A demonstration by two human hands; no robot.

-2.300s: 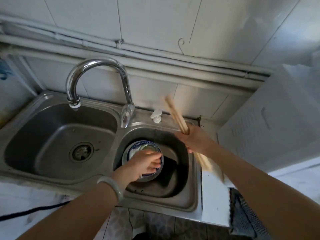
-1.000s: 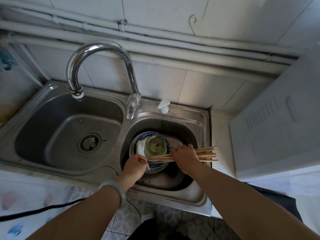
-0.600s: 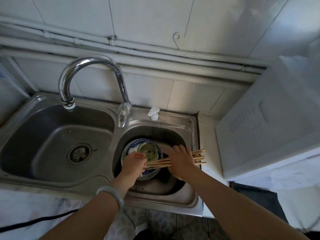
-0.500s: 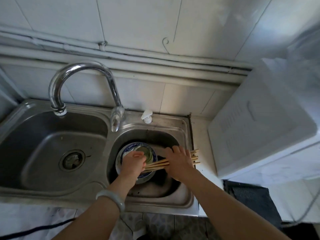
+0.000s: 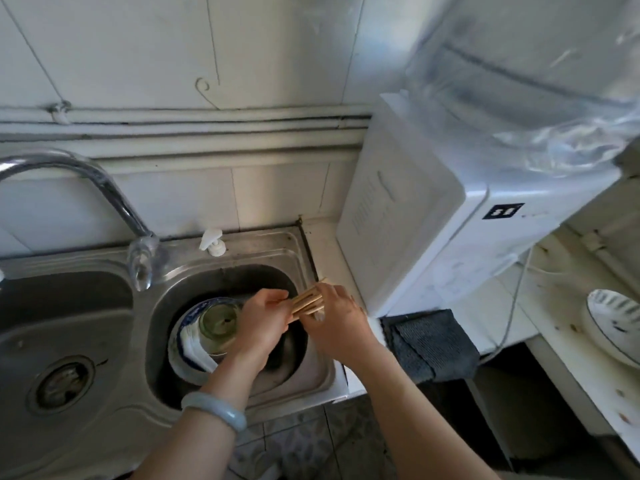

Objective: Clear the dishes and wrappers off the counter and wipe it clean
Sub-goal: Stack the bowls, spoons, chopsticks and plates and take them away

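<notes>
White wall tiles back a steel double sink (image 5: 313, 368); over its right basin both hands close on a bundle of pale wooden chopsticks (image 5: 307, 302) — left hand (image 5: 265, 322) gripping one end, right hand (image 5: 334, 320) the other. Beside them in the basin sits a clear glass jar (image 5: 218, 323) inside a blue-rimmed bowl (image 5: 188, 344). Right of the sink, a dark grey cloth (image 5: 431, 341) hangs off the surface (image 5: 540, 299) — a white ribbed dish (image 5: 614, 322) lies further right.

Brushed steel sink (image 5: 311, 368), wooden chopsticks (image 5: 306, 301), glossy glass jar (image 5: 218, 323), grey cloth (image 5: 429, 344)
</notes>
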